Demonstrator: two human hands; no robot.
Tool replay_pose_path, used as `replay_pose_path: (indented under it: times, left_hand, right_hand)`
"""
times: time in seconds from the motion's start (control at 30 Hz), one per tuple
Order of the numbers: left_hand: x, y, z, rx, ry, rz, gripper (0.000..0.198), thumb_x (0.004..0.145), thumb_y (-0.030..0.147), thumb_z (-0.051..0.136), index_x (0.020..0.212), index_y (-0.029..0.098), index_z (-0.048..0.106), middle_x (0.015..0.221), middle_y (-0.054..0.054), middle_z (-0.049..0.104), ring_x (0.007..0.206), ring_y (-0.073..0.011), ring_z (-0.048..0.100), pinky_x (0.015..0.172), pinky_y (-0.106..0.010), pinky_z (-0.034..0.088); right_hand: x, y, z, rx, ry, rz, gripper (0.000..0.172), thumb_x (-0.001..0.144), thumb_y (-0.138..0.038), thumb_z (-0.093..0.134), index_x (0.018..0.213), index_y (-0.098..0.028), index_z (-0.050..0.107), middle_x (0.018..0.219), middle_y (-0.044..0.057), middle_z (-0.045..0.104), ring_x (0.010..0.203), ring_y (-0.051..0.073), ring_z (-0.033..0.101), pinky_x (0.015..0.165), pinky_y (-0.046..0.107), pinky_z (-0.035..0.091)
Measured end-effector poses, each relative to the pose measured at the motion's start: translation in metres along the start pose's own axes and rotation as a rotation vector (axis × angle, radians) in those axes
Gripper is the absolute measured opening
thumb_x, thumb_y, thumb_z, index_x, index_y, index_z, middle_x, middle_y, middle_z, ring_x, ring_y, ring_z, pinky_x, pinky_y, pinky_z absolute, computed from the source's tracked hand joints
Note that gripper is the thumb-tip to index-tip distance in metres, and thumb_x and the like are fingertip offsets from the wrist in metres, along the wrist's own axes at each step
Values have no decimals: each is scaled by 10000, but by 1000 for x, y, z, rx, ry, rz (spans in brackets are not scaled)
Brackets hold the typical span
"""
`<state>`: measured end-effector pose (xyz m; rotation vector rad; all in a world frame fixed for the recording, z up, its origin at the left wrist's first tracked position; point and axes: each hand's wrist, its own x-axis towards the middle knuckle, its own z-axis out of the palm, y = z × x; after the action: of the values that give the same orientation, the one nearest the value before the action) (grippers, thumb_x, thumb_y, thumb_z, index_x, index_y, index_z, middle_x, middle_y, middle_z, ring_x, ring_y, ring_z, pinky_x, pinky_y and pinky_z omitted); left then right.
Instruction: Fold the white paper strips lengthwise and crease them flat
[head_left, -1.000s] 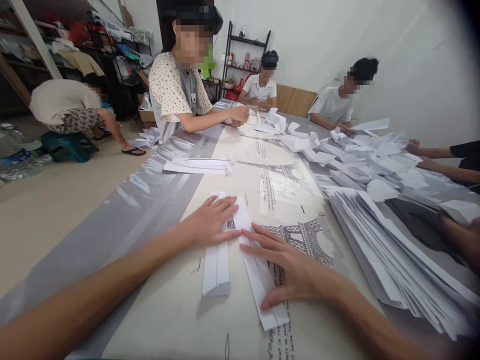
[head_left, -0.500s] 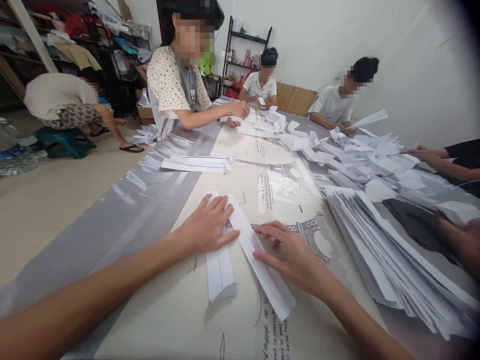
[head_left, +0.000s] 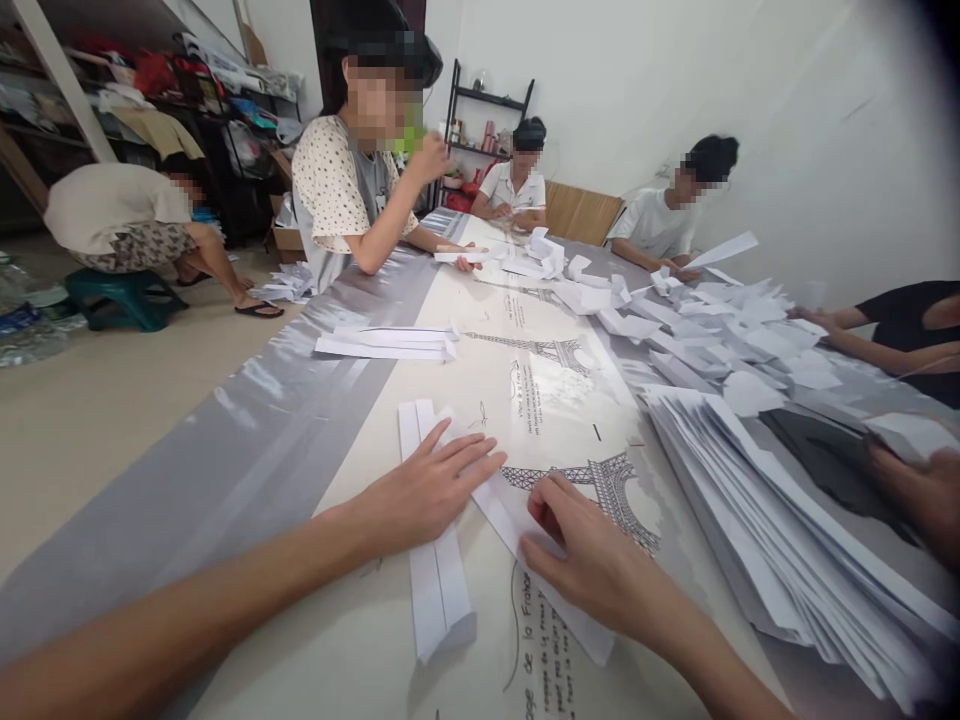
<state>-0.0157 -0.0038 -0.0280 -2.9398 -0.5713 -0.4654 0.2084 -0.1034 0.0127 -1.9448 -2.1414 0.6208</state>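
Observation:
A folded white paper piece [head_left: 439, 590] with two long arms lies on the table cover printed with Eiffel towers [head_left: 540, 390]. My left hand [head_left: 427, 490] rests flat on it, fingers stretched out over the spot where the arms meet. My right hand [head_left: 592, 560] is curled, its fingertips pinching and pressing the right arm of the paper [head_left: 502, 505]. Both forearms reach in from the bottom edge.
A big fanned stack of white sheets [head_left: 772, 520] lies to the right, with loose folded papers [head_left: 720, 320] beyond it. Another folded piece [head_left: 390, 342] lies further up the table. Several people sit around the table; another person's hand [head_left: 919, 495] is at far right.
My right hand has curled from flat to a pinch and slid up the right arm of the paper. My left hand shifted right. The person across raised a hand towards the head.

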Motion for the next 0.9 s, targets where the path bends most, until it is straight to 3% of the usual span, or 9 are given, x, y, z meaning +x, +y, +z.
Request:
replay_pose_path:
  times: [0.1,0.2,0.27,0.4,0.5,0.63,0.73,0.9]
  left_hand:
    - [1,0,1,-11,62,-14,578,954,33,370,1520,119,291,1539,-154,453,1475,-263,347,1223,-536,252]
    - [2,0,-3,-57,194,-76,536,961,76,408,1491,112,335,1474,-173,504,1428,-297,404,1177,-535,348]
    - [3,-1,-8,-114,294,-123,517,962,85,417,1474,125,356,1427,-167,533,1375,-292,455,1138,-517,408]
    - [2,-2,-16,-147,438,-193,516,951,100,462,1456,139,362,1443,-184,491,1356,-298,453,1101,-515,447]
    - [1,-3,-14,-134,386,-146,497,946,72,455,1434,134,386,1481,-190,454,1381,-298,424,1121,-513,423]
    - [0,-6,-4,-184,201,-73,429,949,42,412,1359,146,483,1352,-143,586,1281,-256,529,1150,-510,387]
    - [-1,-9,2,-263,154,-104,318,979,101,432,1257,174,569,1270,-97,653,1190,-224,597,1152,-484,391]
    - [-1,-11,4,-279,136,-148,347,987,119,431,1304,165,565,1369,-108,621,1317,-242,529,1154,-488,383]
  right_hand:
    - [2,4,-2,100,-71,-22,129,855,-168,522,811,-238,424,746,-26,562,671,158,513,599,290,423]
    - [0,8,-12,168,-118,-76,118,841,-147,544,836,-238,469,730,-34,585,677,151,543,606,273,436]
    - [-1,13,-20,142,-51,-99,114,848,-143,542,885,-242,500,745,-27,593,672,150,547,601,268,435]
    - [1,22,-26,-118,210,-144,120,879,-131,488,933,-235,514,774,3,586,616,157,519,546,276,361]
    - [4,20,-16,-268,200,-261,177,862,-59,439,894,-226,491,825,20,599,619,159,523,531,271,303]
    - [6,6,4,-226,87,-292,193,877,-46,427,888,-231,479,779,-10,558,566,140,464,514,264,289]
    - [6,1,9,-95,64,-244,174,926,-100,434,991,-238,517,772,-22,540,569,140,474,526,269,345]
    - [8,9,0,-15,93,-212,138,989,-248,474,1083,-246,576,921,27,580,671,166,562,613,323,474]
